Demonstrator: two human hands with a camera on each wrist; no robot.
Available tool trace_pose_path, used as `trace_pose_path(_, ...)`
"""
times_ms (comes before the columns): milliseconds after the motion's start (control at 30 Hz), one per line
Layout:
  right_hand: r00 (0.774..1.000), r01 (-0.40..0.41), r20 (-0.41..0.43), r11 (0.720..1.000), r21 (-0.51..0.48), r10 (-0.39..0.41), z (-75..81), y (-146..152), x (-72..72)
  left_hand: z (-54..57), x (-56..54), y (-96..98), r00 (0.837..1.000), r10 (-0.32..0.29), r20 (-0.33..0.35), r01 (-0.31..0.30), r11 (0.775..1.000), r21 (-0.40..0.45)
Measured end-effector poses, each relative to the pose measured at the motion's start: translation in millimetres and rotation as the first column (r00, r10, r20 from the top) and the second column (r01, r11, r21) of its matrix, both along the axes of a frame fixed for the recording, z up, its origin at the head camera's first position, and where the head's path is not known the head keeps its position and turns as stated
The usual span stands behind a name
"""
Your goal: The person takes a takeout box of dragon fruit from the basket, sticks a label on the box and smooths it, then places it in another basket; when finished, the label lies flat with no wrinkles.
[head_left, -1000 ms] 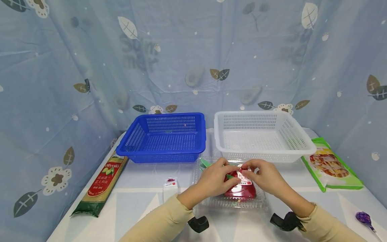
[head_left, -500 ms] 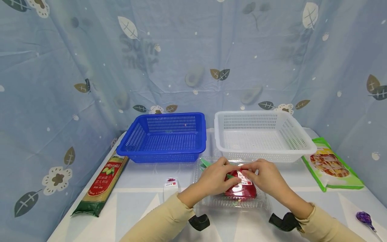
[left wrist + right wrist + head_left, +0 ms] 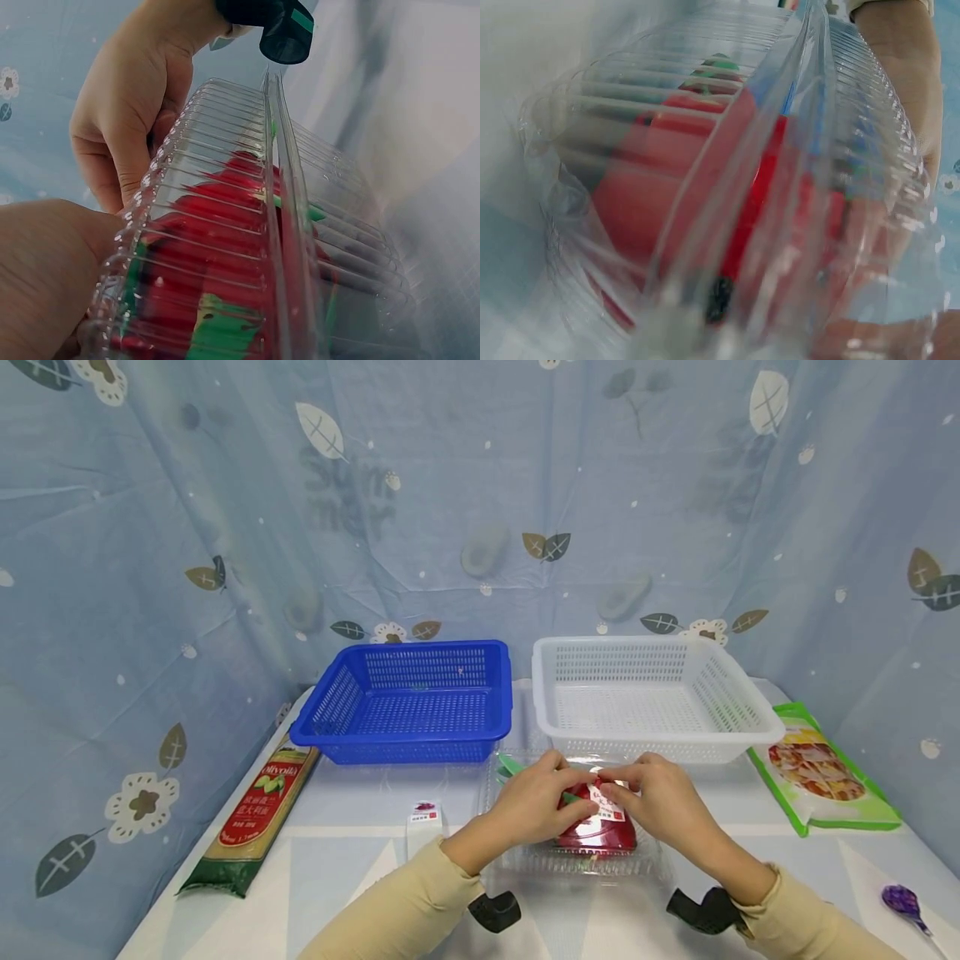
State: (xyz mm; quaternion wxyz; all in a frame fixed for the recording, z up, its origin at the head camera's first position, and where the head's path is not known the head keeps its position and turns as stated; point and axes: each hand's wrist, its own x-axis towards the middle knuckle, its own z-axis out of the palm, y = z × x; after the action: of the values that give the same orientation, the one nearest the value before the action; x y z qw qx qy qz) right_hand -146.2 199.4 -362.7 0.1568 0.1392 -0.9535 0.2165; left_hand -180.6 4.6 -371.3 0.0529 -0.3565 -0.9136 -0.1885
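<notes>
A clear plastic clamshell box [image 3: 577, 862] with ribbed sides lies on the table in front of the baskets. Inside is a shiny red fruit [image 3: 597, 832] with green tips, which looks like a dragon fruit. A white label [image 3: 609, 810] with red and black print is on the lid above it. My left hand [image 3: 530, 802] reaches in from the left, index finger and thumb spread and touching the label's left side. From the right, my right hand [image 3: 663, 793] presses index finger and thumb on its upper part. Both wrist views show the fruit [image 3: 225, 225] through the ribbed plastic.
Behind the box stand a blue basket [image 3: 420, 752] and a white basket [image 3: 652, 745]. A pasta packet [image 3: 258, 814] lies at the left, a green food bag [image 3: 825, 822] at the right. A white strip with a printed label [image 3: 424, 814] is left of the box; a purple lollipop [image 3: 902, 902] lies front right.
The right index finger has straightened slightly along the label's top edge since a second ago. Otherwise the hands, label and box stay in place.
</notes>
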Motion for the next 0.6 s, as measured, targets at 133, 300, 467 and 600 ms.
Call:
trace_pose_path(133,1.000,0.008,0.014,1.000,0.029,-0.009,0.0,3.1,1.4,1.9,0.3,-0.2,1.000,-0.006,0.015,0.006,1.000,-0.013)
trace_pose_path(300,1.000,0.016,0.011,0.999,0.033,-0.016,0.4,7.1,4.4,6.7,-2.8,0.6,0.997,-0.020,0.071,0.025,0.998,-0.057)
trace_pose_path(467,0.999,0.034,0.019,0.999,0.035,-0.034,0.6,10.2,10.2,10.5,-5.8,1.9,0.992,-0.038,0.124,0.053,0.992,-0.116)
trace_pose_path(600,0.999,0.028,-0.025,0.998,0.051,-0.027,-0.2,8.6,15.9,7.6,-5.6,5.1,0.994,-0.022,0.104,0.038,0.987,-0.154)
